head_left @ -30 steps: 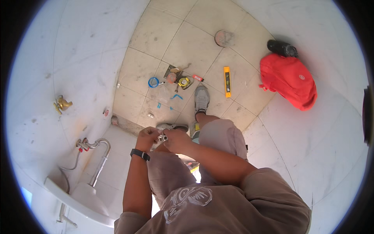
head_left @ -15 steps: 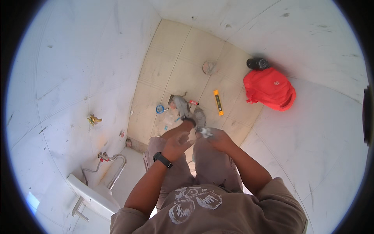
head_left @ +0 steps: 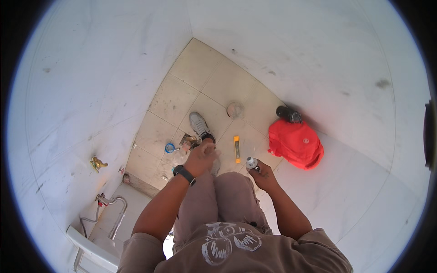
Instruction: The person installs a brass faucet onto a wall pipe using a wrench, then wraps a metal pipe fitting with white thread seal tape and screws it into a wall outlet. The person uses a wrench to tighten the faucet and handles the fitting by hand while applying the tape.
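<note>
My right hand (head_left: 264,177) is closed around a short silver-white fitting (head_left: 251,163), its round collared end pointing up and away from me. Over my left knee, my left hand (head_left: 200,159) wears a black wristwatch; its fingers are smeared by motion, and I cannot see anything held in them. Just beyond that hand are my grey shoe (head_left: 199,123) and a few small items on the tiles, partly covered by the hand. A blue ring-shaped spool (head_left: 166,149) lies to their left. Ahead of my right hand lies a yellow spirit level (head_left: 236,150).
A red backpack (head_left: 296,144) leans by the right wall, with a black cylindrical item (head_left: 288,114) behind it. On the left wall are a brass tap (head_left: 97,164), a chrome drain pipe (head_left: 122,214) and a white basin (head_left: 91,248). A round drain cover (head_left: 235,110) sits in the floor.
My right hand has drawn back from my knee with the fitting, which now shows clearly. One foot has stepped forward, and the whole view has shifted. My left hand stays over the left leg.
</note>
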Tool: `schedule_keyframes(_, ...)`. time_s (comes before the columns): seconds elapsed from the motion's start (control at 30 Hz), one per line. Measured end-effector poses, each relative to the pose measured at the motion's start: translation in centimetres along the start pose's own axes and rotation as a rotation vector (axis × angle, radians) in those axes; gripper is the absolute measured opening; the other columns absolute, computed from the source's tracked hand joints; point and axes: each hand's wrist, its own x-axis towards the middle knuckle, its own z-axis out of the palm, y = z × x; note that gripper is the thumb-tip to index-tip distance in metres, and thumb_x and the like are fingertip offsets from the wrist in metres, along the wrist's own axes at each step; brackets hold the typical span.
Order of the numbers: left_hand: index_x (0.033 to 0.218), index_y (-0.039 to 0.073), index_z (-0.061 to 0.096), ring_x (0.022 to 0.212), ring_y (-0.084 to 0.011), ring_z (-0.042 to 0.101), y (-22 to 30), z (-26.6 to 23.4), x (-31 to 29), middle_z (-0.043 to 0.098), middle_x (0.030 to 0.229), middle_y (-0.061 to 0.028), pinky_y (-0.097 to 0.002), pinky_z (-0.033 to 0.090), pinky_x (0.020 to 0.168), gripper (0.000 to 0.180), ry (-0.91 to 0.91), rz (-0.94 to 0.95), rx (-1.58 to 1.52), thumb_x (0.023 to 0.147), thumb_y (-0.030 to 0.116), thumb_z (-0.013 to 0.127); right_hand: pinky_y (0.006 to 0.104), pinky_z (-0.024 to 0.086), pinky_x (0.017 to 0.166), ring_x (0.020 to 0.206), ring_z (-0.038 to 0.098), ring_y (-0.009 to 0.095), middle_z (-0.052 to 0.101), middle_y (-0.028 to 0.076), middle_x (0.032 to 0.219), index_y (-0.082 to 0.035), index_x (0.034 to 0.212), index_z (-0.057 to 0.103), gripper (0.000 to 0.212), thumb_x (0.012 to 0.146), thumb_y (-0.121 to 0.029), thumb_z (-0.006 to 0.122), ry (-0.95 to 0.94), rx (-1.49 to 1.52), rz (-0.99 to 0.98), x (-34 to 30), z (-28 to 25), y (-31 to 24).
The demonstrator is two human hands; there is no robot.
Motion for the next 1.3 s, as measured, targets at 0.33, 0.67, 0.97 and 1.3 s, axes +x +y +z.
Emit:
schedule_keyframes(0.33, 0.122, -0.007, 0.060, 0.093, -0.0347, 0.072, 4.3, -5.2, 17.1, 0.073, 0.097, -0.0203, -0.0417, 0.056, 0.082, 0.054, 0.122, -0.018, 0.095, 0.090, 0.035, 0.073, 0.0294, 0.049, 0.084, 0.092, 0.058, 0.009, 0.067, 0.000, 0.102, -0.003, 0.130, 0.063, 0.035, 0.099, -0.019, 0.068, -0.128, 0.068, 0.116, 13.7, 2.6, -10.3)
schedule_keyframes(0.67, 0.130, -0.004, 0.054, 0.119, -0.0372, 0.064, 8.8, 0.2, 38.5, 0.065, 0.124, -0.0254, -0.0441, 0.054, 0.096, 0.055, 0.226, -0.103, 0.391, 0.091, 0.031, 0.071, 0.0348, 0.050, 0.089, 0.096, 0.066, 0.019, 0.073, 0.014, 0.105, -0.004, 0.122, 0.066, 0.030, 0.098, -0.022, 0.068, -0.182, -0.124, 0.000, 24.4, -5.9, -8.4)
schedule_keyframes(0.97, 0.127, 0.002, 0.062, 0.123, -0.0350, 0.064, 9.0, 3.9, 52.0, 0.062, 0.133, -0.0210, -0.0439, 0.055, 0.097, 0.036, 0.411, -0.259, 0.387, 0.094, 0.019, 0.062, 0.0360, 0.053, 0.083, 0.089, 0.069, 0.022, 0.074, 0.017, 0.097, -0.001, 0.120, 0.066, 0.030, 0.095, -0.018, 0.066, -0.194, -0.425, -0.116, 32.9, -10.3, -4.8)
schedule_keyframes(1.3, 0.110, 0.007, 0.078, 0.109, -0.0310, 0.072, 8.3, 2.8, 54.3, 0.075, 0.115, -0.0164, -0.0433, 0.058, 0.089, 0.029, 0.173, -0.185, 0.585, 0.095, 0.014, 0.055, 0.0405, 0.051, 0.078, 0.084, 0.068, 0.033, 0.069, 0.023, 0.091, -0.001, 0.112, 0.067, 0.026, 0.092, -0.018, 0.066, -0.158, -0.508, -0.313, 37.6, -12.7, -6.8)
